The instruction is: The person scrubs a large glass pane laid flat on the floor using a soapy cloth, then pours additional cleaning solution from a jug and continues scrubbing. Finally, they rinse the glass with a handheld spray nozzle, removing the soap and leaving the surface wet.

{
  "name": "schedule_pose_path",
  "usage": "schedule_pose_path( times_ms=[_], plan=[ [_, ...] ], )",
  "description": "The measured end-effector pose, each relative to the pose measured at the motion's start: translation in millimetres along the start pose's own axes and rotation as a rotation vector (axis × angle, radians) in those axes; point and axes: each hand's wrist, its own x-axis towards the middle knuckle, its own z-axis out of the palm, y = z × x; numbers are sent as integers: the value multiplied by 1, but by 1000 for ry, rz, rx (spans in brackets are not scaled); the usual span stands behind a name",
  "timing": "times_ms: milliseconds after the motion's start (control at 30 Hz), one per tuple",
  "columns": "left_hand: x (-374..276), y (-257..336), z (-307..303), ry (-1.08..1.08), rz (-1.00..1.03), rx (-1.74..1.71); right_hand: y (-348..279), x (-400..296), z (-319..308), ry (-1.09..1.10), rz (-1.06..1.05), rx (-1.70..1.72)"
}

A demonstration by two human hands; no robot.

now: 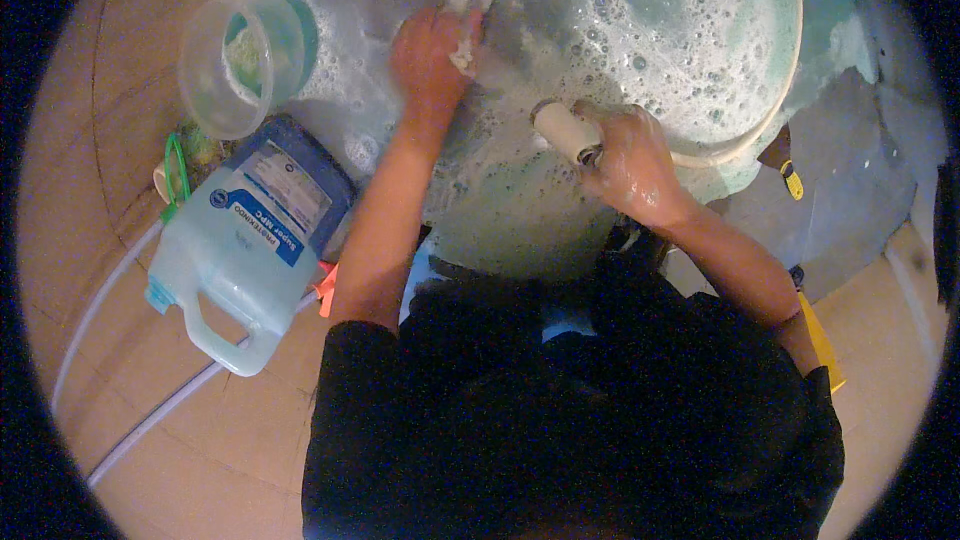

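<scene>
Before me spreads a wet, greenish-grey sheet of material [517, 229] covered in soapy foam, with a pale piped edge [787, 101] curving along its right side. My left hand [431, 56] is curled into a blurred fist low over the foam. Whitish patches show beside its fingers; whether these are suds or something held is not clear. My right hand [637, 169] grips a cream-coloured cylinder [564, 129], which rests at or just above the soapy surface. Suds cling to the back of this hand.
A clear plastic tub [193, 82] with greenish liquid stands at the left. Near it a translucent jerrycan [225, 262] lies on the tiled floor [247, 450], by a pale hose [161, 412] and an orange fitting [325, 286]. A yellow object [821, 341] is at the right.
</scene>
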Motion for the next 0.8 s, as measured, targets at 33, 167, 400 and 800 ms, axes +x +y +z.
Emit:
schedule_pose_path(
  times_ms=[33, 167, 400, 800],
  plan=[
    [6, 1, 0, -2, 41, 9, 1, 1, 3, 74, -60, 24],
    [79, 2, -12, -397, -90, 73, 11, 15, -2, 174, -46, 82],
    [73, -86, 60, 454, -17, 106, 39, -1, -12, 378, -66, -38],
    [-44, 84, -71, 181, -996, -1458, -49, -6, 10, 144, -17, 35]
  ],
)
